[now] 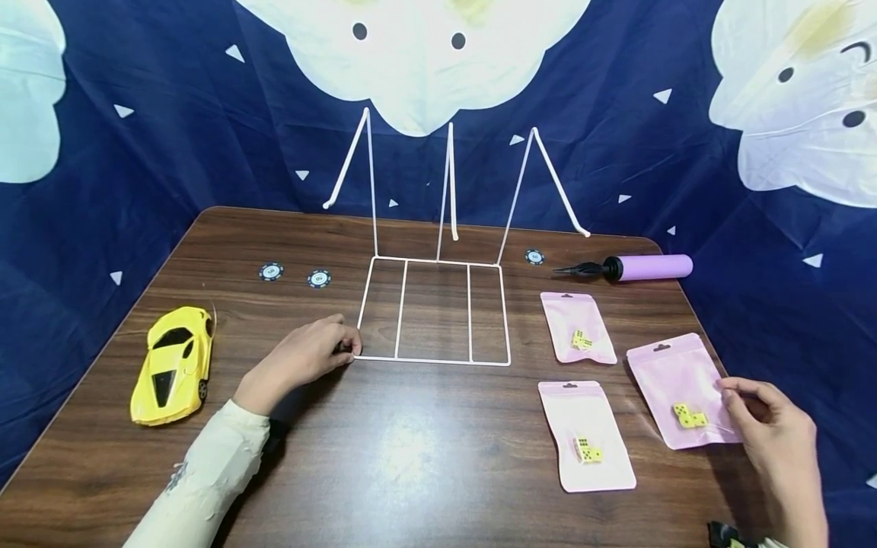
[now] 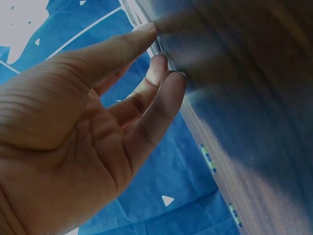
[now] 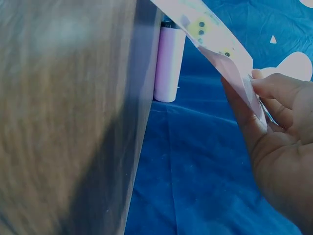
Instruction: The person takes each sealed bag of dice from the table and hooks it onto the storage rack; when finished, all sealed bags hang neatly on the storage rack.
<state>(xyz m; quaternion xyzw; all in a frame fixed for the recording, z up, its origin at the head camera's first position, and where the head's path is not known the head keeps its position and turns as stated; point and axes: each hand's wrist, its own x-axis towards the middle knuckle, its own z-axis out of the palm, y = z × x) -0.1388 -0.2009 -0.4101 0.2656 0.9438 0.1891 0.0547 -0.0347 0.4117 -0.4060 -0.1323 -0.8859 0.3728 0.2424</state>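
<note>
A white wire rack [image 1: 432, 361] has a flat gridded base on the table and three bent prongs rising behind it. My left hand [image 1: 311, 354] holds the rack's near left corner between thumb and fingertips, which in the left wrist view sit close against the tabletop. On the right, my right hand [image 1: 781, 430] pinches the lower right edge of a pink zip pouch [image 1: 658, 377] with yellow dice [image 1: 687, 416] showing through it. In the right wrist view this pouch [image 3: 237, 73] is tilted up off the table between thumb and fingers.
Two more pink pouches, one farther back [image 1: 565, 316] and one nearer [image 1: 582, 411], also show yellow dice. Behind them lies a purple hand pump [image 1: 654, 267]. Poker chips [image 1: 271, 272] lie toward the back. A yellow toy car [image 1: 174, 365] stands at the left.
</note>
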